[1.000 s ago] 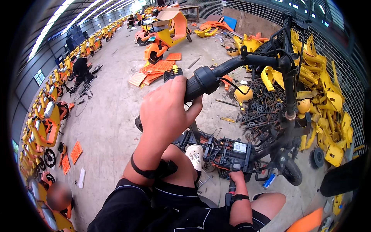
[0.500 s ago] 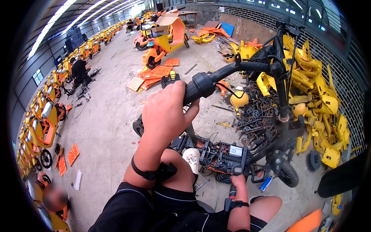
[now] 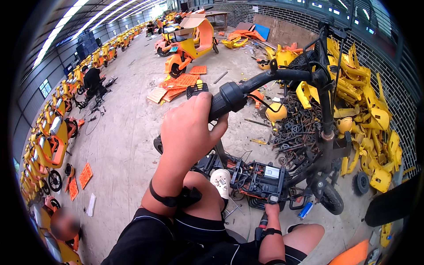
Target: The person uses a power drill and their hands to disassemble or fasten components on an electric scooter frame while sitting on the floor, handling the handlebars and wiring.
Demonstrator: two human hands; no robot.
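Note:
My left hand (image 3: 190, 128) is wrapped around the black handlebar grip (image 3: 227, 100) of a stripped scooter frame (image 3: 324, 101). The frame leans over with its front wheel (image 3: 331, 198) on the floor to the right. Low down, my right hand (image 3: 272, 211) is closed around a red-and-black power tool (image 3: 263, 221) that looks like a cordless ratchet wrench. Its round grey head meets the frame's bare deck (image 3: 260, 174), which carries black brackets, wiring and a pale label. What the head sits on is hidden.
Yellow body panels (image 3: 371, 119) and dark metal parts (image 3: 291, 141) lie heaped at right. A blue can (image 3: 304, 210) is near the front wheel. Orange panels (image 3: 181, 82) and a yellow-orange scooter (image 3: 194, 44) stand beyond. Two people (image 3: 92, 81) (image 3: 64, 223) are at left beside scooter rows.
The view has shifted slightly. My left hand stays on the grip, and my right hand keeps hold of the tool at the deck, with more of its red body showing.

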